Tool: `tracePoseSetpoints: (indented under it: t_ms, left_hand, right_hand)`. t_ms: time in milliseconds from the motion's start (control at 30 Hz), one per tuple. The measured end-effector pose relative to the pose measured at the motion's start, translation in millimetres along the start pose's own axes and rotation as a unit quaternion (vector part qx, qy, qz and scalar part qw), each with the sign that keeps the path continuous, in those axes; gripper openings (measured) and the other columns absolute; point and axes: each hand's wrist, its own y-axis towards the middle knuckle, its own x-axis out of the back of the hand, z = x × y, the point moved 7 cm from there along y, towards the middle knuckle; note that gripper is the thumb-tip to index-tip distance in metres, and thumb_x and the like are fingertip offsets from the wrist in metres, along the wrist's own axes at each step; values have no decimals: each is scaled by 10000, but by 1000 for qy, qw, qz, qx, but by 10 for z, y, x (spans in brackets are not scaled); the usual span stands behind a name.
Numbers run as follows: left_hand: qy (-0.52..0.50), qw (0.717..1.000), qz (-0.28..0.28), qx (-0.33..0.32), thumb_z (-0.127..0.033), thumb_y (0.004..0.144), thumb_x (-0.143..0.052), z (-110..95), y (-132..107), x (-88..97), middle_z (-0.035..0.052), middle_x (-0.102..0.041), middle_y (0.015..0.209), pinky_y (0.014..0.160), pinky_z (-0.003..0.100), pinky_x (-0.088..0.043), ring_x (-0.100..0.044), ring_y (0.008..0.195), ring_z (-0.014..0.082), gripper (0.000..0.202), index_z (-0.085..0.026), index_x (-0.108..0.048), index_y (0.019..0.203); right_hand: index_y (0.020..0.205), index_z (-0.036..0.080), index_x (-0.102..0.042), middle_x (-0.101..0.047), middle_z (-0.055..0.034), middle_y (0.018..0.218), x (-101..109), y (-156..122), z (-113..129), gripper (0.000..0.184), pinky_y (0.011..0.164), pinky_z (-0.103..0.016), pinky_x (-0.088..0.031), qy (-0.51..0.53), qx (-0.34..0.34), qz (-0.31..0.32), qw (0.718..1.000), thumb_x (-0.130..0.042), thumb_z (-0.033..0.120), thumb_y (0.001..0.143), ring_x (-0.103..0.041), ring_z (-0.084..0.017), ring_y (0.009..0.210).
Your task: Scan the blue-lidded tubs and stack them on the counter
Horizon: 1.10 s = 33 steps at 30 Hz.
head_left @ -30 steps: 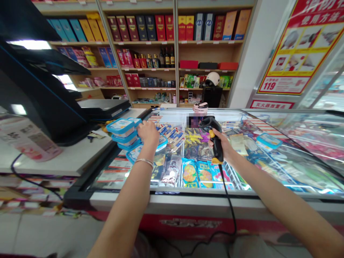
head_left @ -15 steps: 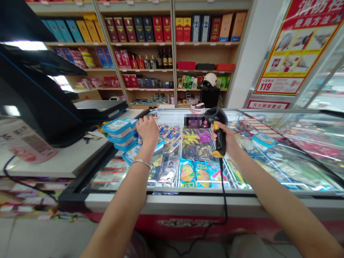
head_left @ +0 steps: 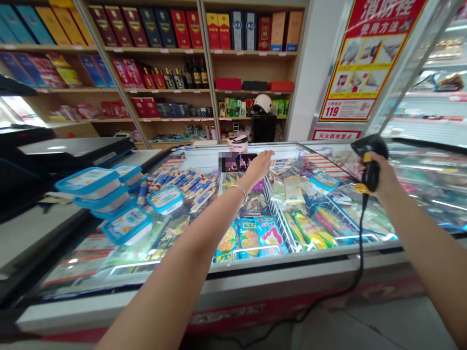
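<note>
My left hand [head_left: 260, 164] reaches out over the glass lid of the freezer chest [head_left: 255, 270], fingers stretched forward with nothing in them, near a phone [head_left: 237, 162] lying at the far edge. A silver bracelet sits on that wrist. My right hand [head_left: 379, 177] is closed round a black and yellow barcode scanner [head_left: 368, 163], held upright over the right part of the lid; its black cable hangs down in front of the freezer. Several blue-lidded tubs [head_left: 91, 187] are stacked at the left, with one more tub [head_left: 166, 198] lying apart on the glass.
A black till unit [head_left: 69, 150] stands on the counter at left. Behind the freezer are wooden shelves [head_left: 204, 73] of boxed goods and bottles, with a white helmet [head_left: 263, 103] on a black box. A red poster [head_left: 368, 53] hangs at right. Packaged ice creams fill the freezer.
My left hand has let go of the blue tubs and swung right and forward towards the phone. My right hand has carried the scanner to the right. The view has turned right.
</note>
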Motion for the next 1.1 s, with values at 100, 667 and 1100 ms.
tracePoseSetpoints:
  t_ms: [100, 667, 1100]
  left_hand:
    - [23, 998, 52, 26, -52, 916, -388, -13, 127, -406, 146, -611, 1175, 943, 323, -469, -578, 1102, 215, 337, -98, -551, 1207]
    - [92, 985, 130, 67, 26, 845, -462, -150, 300, -710, 195, -605, 1135, 905, 345, -496, -558, 1121, 258, 293, -54, -631, 1070]
    - [82, 989, -93, 78, -92, 927, -372, 464, -881, 1386, 136, -628, 1132, 942, 341, -463, -575, 1087, 231, 346, -114, -543, 1227]
  right_hand:
    - [729, 213, -602, -515, -23, 602, 258, 104, -190, 302, 339, -190, -364, 29, -33, -26, 999, -446, 316, 966, -406, -96, 426]
    - [682, 169, -583, -545, 18, 533, 311, 105, -422, 180, 344, -103, -416, 44, -118, -74, 989, -580, 149, 861, -468, -45, 379]
    - [826, 169, -643, -682, -14, 721, -1578, -766, 281, 204, 328, -174, -442, 11, 62, 106, 992, -750, 185, 654, -535, -82, 417]
